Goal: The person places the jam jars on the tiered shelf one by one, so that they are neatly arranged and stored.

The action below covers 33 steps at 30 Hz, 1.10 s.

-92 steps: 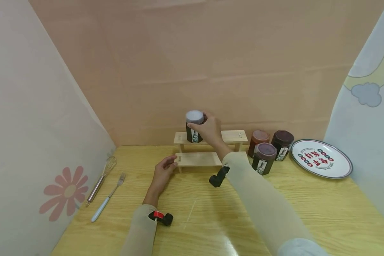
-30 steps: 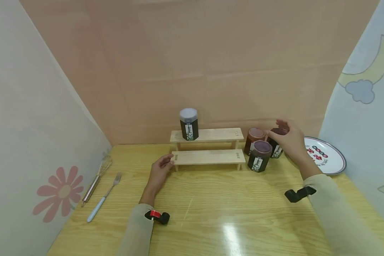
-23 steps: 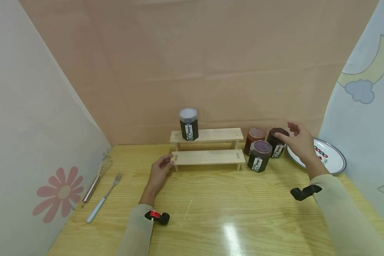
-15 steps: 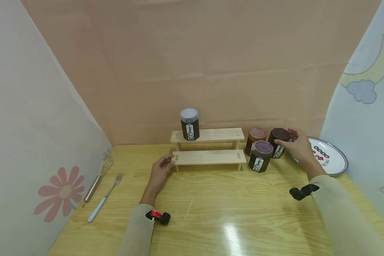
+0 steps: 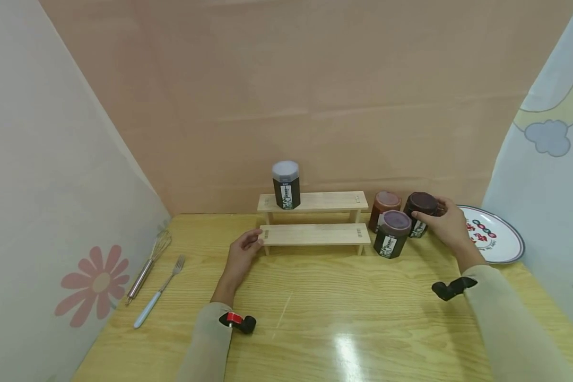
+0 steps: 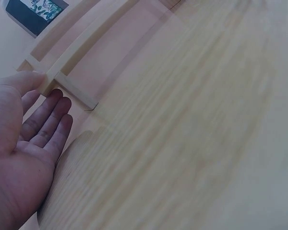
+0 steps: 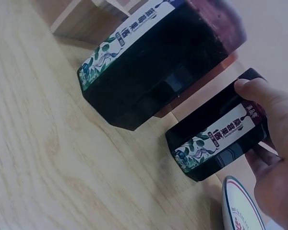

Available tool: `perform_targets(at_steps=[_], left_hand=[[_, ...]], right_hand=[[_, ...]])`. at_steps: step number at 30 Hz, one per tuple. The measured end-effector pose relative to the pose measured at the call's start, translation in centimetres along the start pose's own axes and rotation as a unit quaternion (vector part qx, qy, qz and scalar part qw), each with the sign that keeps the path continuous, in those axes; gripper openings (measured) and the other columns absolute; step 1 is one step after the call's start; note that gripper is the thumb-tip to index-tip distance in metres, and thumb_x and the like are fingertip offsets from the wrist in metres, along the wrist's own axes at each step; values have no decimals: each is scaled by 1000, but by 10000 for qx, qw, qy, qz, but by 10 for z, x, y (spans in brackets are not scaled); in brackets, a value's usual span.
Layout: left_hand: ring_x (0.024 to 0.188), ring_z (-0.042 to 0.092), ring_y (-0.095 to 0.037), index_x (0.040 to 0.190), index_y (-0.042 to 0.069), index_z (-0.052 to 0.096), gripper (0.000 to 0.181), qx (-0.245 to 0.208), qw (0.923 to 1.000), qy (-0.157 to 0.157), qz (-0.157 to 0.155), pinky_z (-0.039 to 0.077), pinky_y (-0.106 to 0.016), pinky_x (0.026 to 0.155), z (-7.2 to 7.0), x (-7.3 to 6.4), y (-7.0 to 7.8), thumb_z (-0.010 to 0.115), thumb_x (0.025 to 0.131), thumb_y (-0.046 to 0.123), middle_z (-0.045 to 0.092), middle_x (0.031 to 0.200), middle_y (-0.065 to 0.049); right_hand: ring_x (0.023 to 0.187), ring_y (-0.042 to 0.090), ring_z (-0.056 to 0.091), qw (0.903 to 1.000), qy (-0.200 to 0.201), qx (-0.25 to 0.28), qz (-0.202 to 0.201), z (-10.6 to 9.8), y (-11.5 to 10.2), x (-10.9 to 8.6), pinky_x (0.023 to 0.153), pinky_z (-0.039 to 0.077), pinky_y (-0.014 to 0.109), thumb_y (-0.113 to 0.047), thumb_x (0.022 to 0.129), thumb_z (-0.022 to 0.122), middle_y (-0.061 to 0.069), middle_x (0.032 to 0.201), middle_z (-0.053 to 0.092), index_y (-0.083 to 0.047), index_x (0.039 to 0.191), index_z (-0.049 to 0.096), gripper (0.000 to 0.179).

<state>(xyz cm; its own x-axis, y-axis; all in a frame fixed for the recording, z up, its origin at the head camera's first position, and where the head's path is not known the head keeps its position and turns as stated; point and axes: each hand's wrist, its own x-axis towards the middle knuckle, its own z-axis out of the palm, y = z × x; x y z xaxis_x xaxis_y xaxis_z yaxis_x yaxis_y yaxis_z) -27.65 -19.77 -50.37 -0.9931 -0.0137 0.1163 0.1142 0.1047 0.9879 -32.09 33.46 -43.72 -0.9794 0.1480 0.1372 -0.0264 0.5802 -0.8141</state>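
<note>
A two-step wooden rack [image 5: 315, 234] stands against the back wall. My left hand [image 5: 242, 255] holds the left end of its lower board, thumb on top and fingers below, as the left wrist view shows [image 6: 26, 148]. On the upper board sits a white-lidded dark jar [image 5: 286, 187]. To the rack's right, my right hand [image 5: 450, 225] grips a dark-lidded jam jar [image 5: 421, 206] near its lid, thumb and fingers on opposite sides. That jar [image 7: 215, 136] appears upright on the table. Beside it are a purple-lidded jar [image 5: 391, 236] and a reddish-lidded jar [image 5: 387, 201].
A white plate [image 5: 508, 241] with red lettering lies at the right, behind my right wrist. At the left lie a whisk [image 5: 143, 278] and a fork [image 5: 157, 297] with a pale blue handle. Papered walls bound the table at the back and both sides.
My right hand has let go of the white-lidded jar on the upper board, moved right and taken hold of the dark-lidded jar. The left hand has stayed at the rack's lower board.
</note>
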Motion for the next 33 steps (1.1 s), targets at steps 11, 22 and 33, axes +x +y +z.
perform_targets(at_steps=[11, 22, 33], left_hand=[[124, 56, -20, 136, 14, 65, 36, 21, 10000, -58, -63, 51, -16, 92, 0, -1, 1, 68, 102, 22, 60, 140, -9], [123, 56, -19, 136, 14, 66, 36, -4, 9999, -37, -104, 51, -16, 92, 0, -1, 2, 69, 101, 23, 60, 139, -9], [122, 57, -19, 136, 13, 66, 35, -24, 9999, -11, -108, 51, -16, 92, 0, -1, 1, 69, 101, 21, 61, 137, -11]], right_hand=[[126, 33, 50, 9998, 178, -130, -14, -12, -6, -8, 81, 39, 11, -47, 91, 77, 28, 149, 50, 0, 158, 35, 92], [99, -8, 46, 9994, 276, 79, -196, -36, -37, -15, 72, 45, 6, -47, 91, 77, -12, 124, 51, -1, 157, 35, 91], [99, -7, 50, 9977, 386, 84, -547, -54, -84, -21, 75, 43, 2, -41, 90, 80, -24, 113, 50, -1, 153, 40, 85]])
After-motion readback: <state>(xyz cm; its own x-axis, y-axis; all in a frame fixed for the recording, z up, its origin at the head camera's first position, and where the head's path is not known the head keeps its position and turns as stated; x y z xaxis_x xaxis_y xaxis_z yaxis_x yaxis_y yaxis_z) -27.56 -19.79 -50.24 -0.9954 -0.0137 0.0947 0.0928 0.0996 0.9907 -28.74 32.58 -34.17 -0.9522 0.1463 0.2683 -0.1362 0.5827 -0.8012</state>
